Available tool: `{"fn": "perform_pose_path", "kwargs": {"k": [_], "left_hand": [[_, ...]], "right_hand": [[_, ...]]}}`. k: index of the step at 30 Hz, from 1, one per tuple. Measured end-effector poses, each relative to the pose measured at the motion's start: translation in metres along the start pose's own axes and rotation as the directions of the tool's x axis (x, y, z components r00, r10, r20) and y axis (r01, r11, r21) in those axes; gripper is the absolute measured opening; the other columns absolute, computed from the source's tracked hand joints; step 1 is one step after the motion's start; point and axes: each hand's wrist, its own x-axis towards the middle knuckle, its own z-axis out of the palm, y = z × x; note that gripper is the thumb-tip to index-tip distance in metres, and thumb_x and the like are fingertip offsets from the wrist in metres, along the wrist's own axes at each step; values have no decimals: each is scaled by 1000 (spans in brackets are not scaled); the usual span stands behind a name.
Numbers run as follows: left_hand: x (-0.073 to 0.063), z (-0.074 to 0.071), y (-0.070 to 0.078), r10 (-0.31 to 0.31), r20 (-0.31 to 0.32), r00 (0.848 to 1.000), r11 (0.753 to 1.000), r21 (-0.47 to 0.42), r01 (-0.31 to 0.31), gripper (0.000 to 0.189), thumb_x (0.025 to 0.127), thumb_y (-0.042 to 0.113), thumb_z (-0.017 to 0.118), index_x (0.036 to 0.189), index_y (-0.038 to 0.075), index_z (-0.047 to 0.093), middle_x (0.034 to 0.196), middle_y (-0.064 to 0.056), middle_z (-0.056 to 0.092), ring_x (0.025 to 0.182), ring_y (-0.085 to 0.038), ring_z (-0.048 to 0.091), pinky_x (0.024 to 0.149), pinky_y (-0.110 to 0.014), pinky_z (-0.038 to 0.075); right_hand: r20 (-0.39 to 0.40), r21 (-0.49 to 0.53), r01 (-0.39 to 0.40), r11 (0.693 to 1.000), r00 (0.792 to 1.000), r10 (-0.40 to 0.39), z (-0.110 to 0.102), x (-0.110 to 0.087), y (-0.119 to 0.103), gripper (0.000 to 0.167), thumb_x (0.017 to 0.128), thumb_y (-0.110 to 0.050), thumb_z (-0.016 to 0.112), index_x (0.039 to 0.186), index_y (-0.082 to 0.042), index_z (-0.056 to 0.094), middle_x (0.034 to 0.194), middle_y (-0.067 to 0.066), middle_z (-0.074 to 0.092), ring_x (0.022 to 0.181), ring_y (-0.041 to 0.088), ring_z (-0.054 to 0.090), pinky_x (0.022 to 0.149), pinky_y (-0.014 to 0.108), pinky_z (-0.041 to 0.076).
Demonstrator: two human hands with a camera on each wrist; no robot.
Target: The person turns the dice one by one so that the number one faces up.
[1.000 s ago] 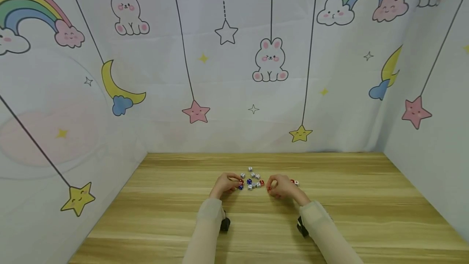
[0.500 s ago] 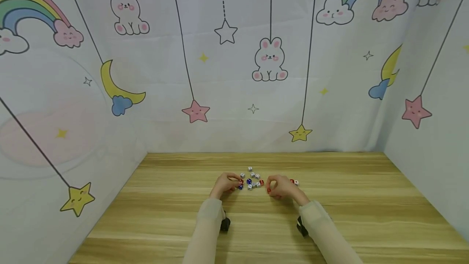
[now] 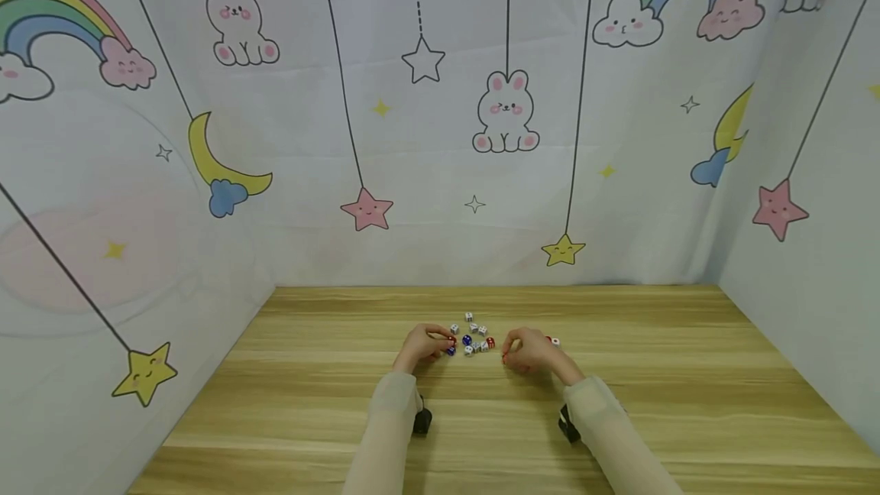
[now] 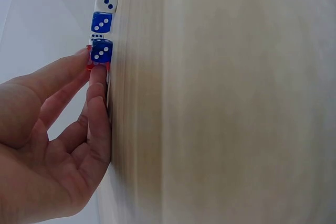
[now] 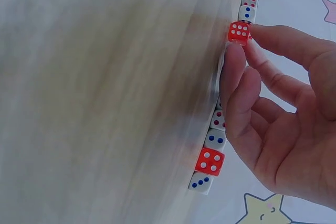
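My left hand (image 3: 422,344) is at the left of a loose group of dice. Its thumb and fingers pinch a red die (image 4: 89,67), partly hidden in the left wrist view by a blue die (image 4: 101,51) beside the fingertips. On the group's right side, my right hand (image 3: 531,348) pinches another red die (image 5: 239,32) low over the table. Between the hands lie a round-looking blue die (image 3: 467,340), a red die (image 3: 490,343) and several white dice, one of them a white die (image 3: 469,351) at the near side.
Behind the group sits a white die (image 3: 469,317). Right of my right hand, partly covered by it, a row holds a red die (image 5: 210,161) and several white dice (image 5: 200,182). The wooden table (image 3: 330,403) meets a printed cloth backdrop (image 3: 426,250) at the back and sides.
The right hand has turned slightly, with its red die a touch nearer the front edge and more covered by fingers. The left hand stays where it was.
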Motion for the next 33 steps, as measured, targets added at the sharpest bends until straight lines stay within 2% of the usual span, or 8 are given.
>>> {"fn": "perform_pose_path", "kwargs": {"k": [5,10,17,25,33], "left_hand": [[0,0,0,1,-4,1000,1000,10,-1,21,81,19,65,97,7,68,75,-4,67,51,-8,48,48,-22,41],[0,0,0,5,-3,1000,1000,18,-5,20,81,18,64,98,7,68,78,-5,68,51,-8,47,48,-22,41],[-1,0,0,3,-4,1000,1000,19,-3,20,81,18,64,97,7,69,78,-4,68,50,-8,46,48,-22,41],[0,0,0,0,-3,1000,1000,9,0,20,82,18,64,97,6,68,76,-3,67,49,-8,45,47,-21,40],[0,0,0,4,1,1000,1000,2,-4,19,82,17,64,97,7,68,75,-2,68,49,-7,44,47,-21,39]], "right_hand": [[-16,-16,-16,1000,1000,15,-1,-1,-2,3,80,-7,61,82,-5,63,67,7,66,49,13,55,43,26,44],[-15,-18,-26,999,1000,26,0,0,-3,3,80,-6,61,81,-4,64,66,6,65,49,13,53,43,26,43],[-9,-14,-2,1000,1000,2,1,1,-2,3,80,-7,61,81,-5,64,65,5,65,48,12,53,42,26,43],[-12,-15,26,1000,1000,-27,1,1,-2,9,75,-5,66,82,-6,61,59,3,60,48,13,53,43,27,44],[-14,-27,35,999,999,-35,1,1,-3,2,79,-6,63,81,-5,63,62,5,62,48,12,52,43,26,43]]}}
